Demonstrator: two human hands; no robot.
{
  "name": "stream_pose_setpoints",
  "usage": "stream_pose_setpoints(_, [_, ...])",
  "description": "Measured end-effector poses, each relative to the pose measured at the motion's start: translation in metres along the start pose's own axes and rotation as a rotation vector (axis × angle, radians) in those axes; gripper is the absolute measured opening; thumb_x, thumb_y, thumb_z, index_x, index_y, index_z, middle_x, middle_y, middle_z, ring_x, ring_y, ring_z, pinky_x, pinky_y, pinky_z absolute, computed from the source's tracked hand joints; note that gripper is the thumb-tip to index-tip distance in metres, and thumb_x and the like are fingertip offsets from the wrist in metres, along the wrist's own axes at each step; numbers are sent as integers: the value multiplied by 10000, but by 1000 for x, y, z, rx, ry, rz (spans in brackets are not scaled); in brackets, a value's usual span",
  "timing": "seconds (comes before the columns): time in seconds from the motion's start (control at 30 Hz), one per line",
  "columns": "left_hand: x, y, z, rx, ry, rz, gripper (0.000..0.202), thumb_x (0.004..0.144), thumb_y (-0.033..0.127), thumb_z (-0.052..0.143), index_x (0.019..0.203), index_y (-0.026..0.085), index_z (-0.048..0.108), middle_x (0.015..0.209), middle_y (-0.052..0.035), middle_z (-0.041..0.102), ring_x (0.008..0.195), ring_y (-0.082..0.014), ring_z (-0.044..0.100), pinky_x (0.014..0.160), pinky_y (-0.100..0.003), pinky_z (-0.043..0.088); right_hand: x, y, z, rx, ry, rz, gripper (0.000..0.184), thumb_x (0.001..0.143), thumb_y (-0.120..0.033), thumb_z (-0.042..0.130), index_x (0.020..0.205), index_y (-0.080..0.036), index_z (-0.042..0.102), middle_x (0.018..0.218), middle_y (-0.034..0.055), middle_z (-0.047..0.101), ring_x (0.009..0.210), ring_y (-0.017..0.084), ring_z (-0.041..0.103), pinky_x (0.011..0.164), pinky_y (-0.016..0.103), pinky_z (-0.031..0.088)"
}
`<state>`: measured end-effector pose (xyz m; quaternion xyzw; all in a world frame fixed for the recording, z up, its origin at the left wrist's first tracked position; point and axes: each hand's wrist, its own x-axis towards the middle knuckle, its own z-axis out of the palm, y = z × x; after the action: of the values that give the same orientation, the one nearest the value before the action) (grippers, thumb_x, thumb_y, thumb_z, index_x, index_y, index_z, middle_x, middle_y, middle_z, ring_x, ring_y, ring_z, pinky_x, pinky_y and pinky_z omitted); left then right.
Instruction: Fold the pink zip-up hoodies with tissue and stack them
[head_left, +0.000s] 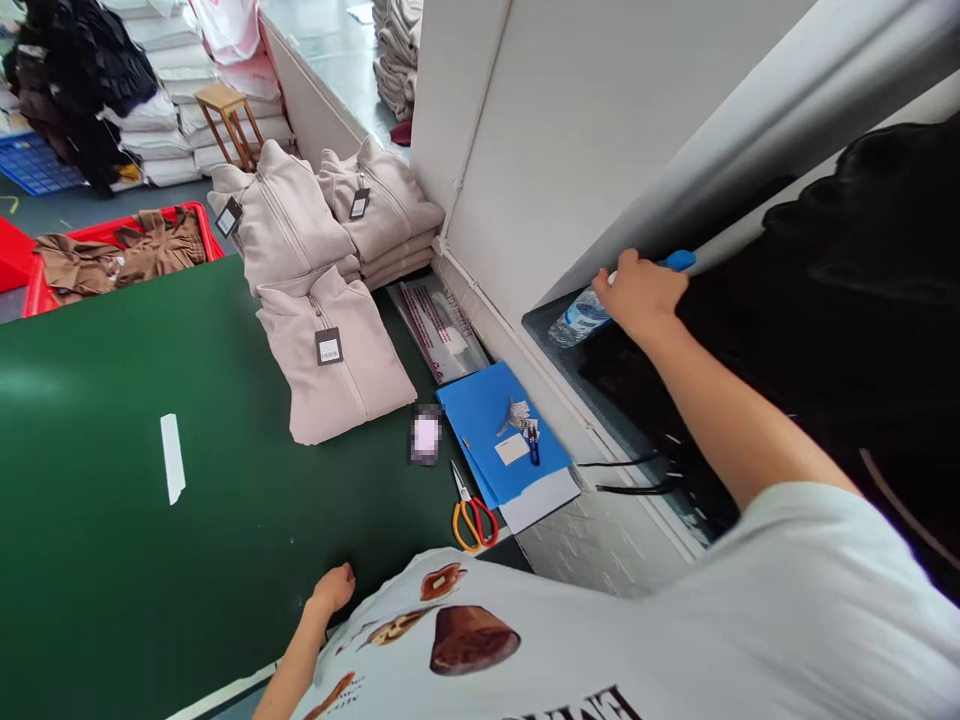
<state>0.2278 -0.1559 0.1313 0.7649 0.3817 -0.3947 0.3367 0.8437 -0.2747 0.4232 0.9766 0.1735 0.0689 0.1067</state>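
Observation:
My right hand (641, 290) reaches far out to the ledge by the wall, its fingers curled around something mostly hidden under them. A rounded blue end (680, 260) sticks out past the knuckles. Just left of the fingers lies a clear plastic bottle (577, 320) with a blue label, tilted on its side; whether it is part of what I grip cannot be told. My left hand (335, 588) rests curled at the near edge of the green table (90, 420), with nothing visible in it. Folded beige zip jackets (345, 370) with black tags are stacked beyond.
Scissors (472, 515), a blue folder (502, 400) with small snips (533, 445) on it and a printed plastic bag (435, 330) lie along the wall. A white strip (172, 458) is at left. Black fabric (862, 300) fills the right side. A red crate (202, 225) holds brown garments.

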Motion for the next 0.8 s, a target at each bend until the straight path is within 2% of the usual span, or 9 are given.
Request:
stream_pose_setpoints(0.07, [-1,8,-9,-21,23,88,253,901,129,443,973,128,686,983,-126,730,955,-245,684,849,-312,483,-33,-12,-13,-5,82,-77,539,1057,-387,88,1238,8,406,994,260,604,987,300,633,705,380,261])
stream_pose_setpoints(0.17, [-9,32,-31,-77,137,295,351,941,175,404,1230,151,602,1175,-114,686,1108,-206,631,978,-299,453,-101,-42,-32,-14,84,-207,456,1047,-381,201,1186,-26,451,911,251,649,851,281,657,684,336,289])
stream_pose_setpoints(0.3, [-35,71,-72,-202,552,560,646,911,389,561,1462,122,357,1497,-174,454,1413,-268,400,1175,-416,314,-216,-109,-49,29,-103,-469,441,1021,-407,255,1148,-61,498,712,151,652,658,252,642,587,279,282])
stream_pose_setpoints(0.37, [-55,79,-89,-304,764,629,915,772,482,731,1481,99,298,1541,-219,383,1450,-337,339,1187,-490,295,-275,-148,-54,97,-184,-694,456,1022,-397,230,1113,-63,528,677,138,642,608,234,623,538,281,248])
stream_pose_setpoints(0.4, [-66,78,-94,-356,809,643,1011,696,493,793,1478,97,290,1541,-229,379,1441,-357,351,1177,-501,313,-303,-168,-55,140,-222,-808,442,1019,-383,235,1098,-72,538,688,136,650,588,221,613,520,288,229])
stream_pose_setpoints(0.47, [-91,62,-99,-466,790,637,937,640,452,826,1403,128,387,1455,-209,495,1339,-346,489,1104,-466,415,-352,-203,-60,242,-246,-1033,385,1002,-355,272,1077,-99,551,730,117,672,562,190,588,504,306,194])
stream_pose_setpoints(0.57, [-129,15,-96,-579,637,591,540,671,371,769,1132,195,551,1091,-93,703,964,-235,678,854,-329,543,-401,-242,-72,350,-228,-1302,330,973,-357,312,1028,-144,557,726,67,679,521,163,530,500,326,155])
stream_pose_setpoints(0.7, [-175,-51,-96,-654,545,626,527,596,376,793,1035,182,576,839,-15,687,713,-156,613,682,-262,513,-433,-278,-94,410,-173,-1461,253,953,-282,314,966,-172,541,649,20,642,454,139,426,496,327,141])
stream_pose_setpoints(0.8, [-203,-85,-107,-768,401,838,526,564,525,792,904,163,620,778,-32,672,657,-151,582,631,-266,503,-449,-304,-117,513,-7,-1702,192,933,-290,346,902,-195,509,602,-6,582,443,130,377,492,319,151])
